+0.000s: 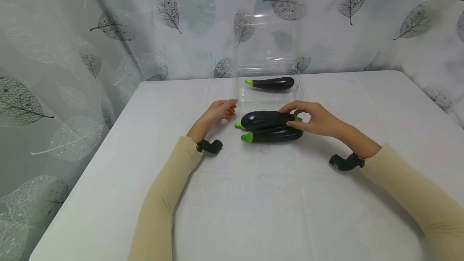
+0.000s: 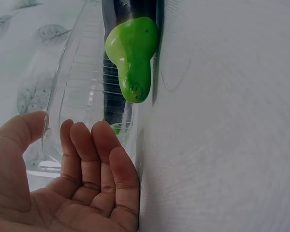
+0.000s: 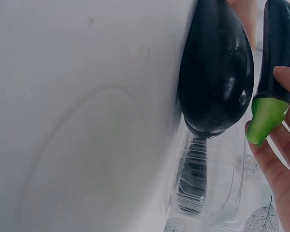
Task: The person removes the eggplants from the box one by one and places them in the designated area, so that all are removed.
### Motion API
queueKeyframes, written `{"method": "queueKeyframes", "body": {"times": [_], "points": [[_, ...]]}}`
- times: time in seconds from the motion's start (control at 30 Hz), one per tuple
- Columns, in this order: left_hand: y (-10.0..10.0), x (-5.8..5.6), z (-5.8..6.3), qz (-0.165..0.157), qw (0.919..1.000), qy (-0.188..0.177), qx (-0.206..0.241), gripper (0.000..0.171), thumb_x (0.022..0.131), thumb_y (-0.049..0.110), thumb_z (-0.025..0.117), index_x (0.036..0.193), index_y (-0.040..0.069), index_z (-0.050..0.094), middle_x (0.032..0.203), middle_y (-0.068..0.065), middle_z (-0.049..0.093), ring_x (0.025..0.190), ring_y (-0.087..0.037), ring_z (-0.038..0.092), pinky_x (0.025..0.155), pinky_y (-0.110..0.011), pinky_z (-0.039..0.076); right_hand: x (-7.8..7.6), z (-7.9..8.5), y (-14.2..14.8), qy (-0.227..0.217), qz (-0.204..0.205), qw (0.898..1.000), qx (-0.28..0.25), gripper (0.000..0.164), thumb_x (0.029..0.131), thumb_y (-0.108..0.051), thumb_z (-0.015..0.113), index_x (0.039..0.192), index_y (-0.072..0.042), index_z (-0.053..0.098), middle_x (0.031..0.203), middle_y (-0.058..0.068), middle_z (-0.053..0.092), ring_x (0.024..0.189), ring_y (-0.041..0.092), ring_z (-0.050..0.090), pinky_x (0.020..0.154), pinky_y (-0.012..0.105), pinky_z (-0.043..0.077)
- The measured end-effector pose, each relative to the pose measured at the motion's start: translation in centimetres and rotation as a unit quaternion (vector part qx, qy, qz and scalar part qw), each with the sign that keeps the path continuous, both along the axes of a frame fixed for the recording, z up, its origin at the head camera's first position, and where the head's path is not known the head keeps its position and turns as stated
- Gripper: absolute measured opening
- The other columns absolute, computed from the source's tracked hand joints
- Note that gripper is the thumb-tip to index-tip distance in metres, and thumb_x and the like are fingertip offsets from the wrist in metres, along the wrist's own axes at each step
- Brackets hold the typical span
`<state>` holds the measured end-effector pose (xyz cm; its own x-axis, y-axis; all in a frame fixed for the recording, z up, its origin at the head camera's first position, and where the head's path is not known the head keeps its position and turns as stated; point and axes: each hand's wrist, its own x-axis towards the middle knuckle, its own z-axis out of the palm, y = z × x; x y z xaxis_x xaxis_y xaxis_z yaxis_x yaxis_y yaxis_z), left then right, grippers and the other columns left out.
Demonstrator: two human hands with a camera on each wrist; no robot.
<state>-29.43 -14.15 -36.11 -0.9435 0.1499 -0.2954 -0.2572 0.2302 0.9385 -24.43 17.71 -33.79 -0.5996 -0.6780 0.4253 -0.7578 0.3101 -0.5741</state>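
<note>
My right hand (image 1: 313, 120) pinches a dark eggplant (image 1: 266, 120) near its green cap, which points right. This eggplant is held above two others. The front eggplant (image 1: 279, 134) lies on the table, cap to the left; of the one behind it, mostly the green stem (image 1: 239, 125) shows in the head view. A clear plastic container (image 1: 250, 99) stands just beyond, with one eggplant (image 1: 274, 83) lying inside. At its front left corner is my left hand (image 1: 219, 112), fingers loosely bent, thumb touching the rim (image 2: 47, 121) in the left wrist view.
The container's clear lid (image 1: 268, 39) stands raised at the back, against a leaf-patterned curtain (image 1: 195, 19). White cloth covers the table (image 1: 246, 204), whose far edge runs close behind the container. A black camera mount sits on each wrist.
</note>
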Motion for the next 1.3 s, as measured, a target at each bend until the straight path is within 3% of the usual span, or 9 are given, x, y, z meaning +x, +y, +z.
{"method": "queueKeyframes", "body": {"times": [0.27,0.73,1.3], "points": [[-0.1,0.0,0.0,-0.007,1.0000,0.001,0.001,0.045,0.098,0.038,0.058,0.115,-0.003,0.059,0.092,-0.003,0.057,0.083,-0.012,0.057,0.072,-0.020,0.048,1.0,-0.1,0.3,0.014,0.004,1.000,0.001,0.042,0.079,0.008,0.075,0.118,-0.003,0.064,0.116,0.009,0.067,0.106,0.003,0.057,0.089,0.016,0.047],[-0.1,-0.1,-0.1,-0.001,1.0000,-0.001,0.010,0.042,0.098,0.036,0.059,0.113,-0.004,0.059,0.088,-0.002,0.057,0.079,-0.011,0.057,0.069,-0.019,0.048,2.5,-0.3,0.5,0.041,0.051,0.998,-0.017,0.050,0.073,0.016,0.076,0.117,-0.002,0.064,0.115,0.009,0.066,0.097,0.008,0.057,0.084,0.014,0.045],[-0.1,-0.2,-0.1,0.001,1.0000,-0.006,0.008,0.041,0.098,0.036,0.058,0.111,-0.002,0.059,0.088,-0.002,0.057,0.079,-0.011,0.057,0.069,-0.019,0.049,4.2,-0.1,0.9,0.036,0.079,0.996,0.011,0.056,0.071,0.016,0.077,0.120,-0.006,0.063,0.117,0.006,0.065,0.114,0.004,0.056,0.095,0.012,0.042]]}}
